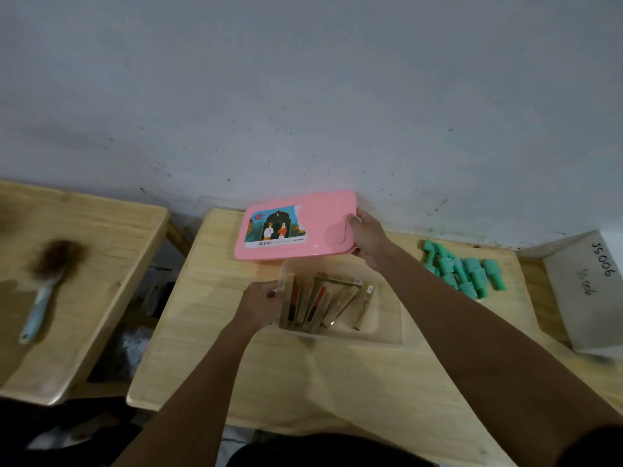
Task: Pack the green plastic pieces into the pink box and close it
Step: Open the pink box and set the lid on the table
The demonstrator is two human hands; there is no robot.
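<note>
Grey, speckled wall [303, 96] fills the upper frame, with a pale wooden table [269, 382] at its foot.

The right hand [367, 239], just right of centre, pinches the right edge of the pink lid [296, 225], thumb on top and fingers curled underneath. The lid hangs over the far rim of the clear box body [387, 332]; whether a hinge joins them I cannot tell. The left hand [261, 303], at centre, has its fingers curled round the body's left wall. Inside, slim tan cartons [320, 301] lean against each other and take up the left part.

The green plastic pieces [465, 271] lie in a loose heap on the table at centre right, well apart from the box and beside a grey carton [586, 291]. At far left, a brush [47, 281] lies on a second table [101, 230].

The green pieces look small, stiff and light, with stepped round shapes that would probably roll if nudged. Pinching each across its thicker end, or scooping a few at once, seems safest. The lid looks thin and slightly springy, so it likely needs pressing down along its edges to seat.
</note>
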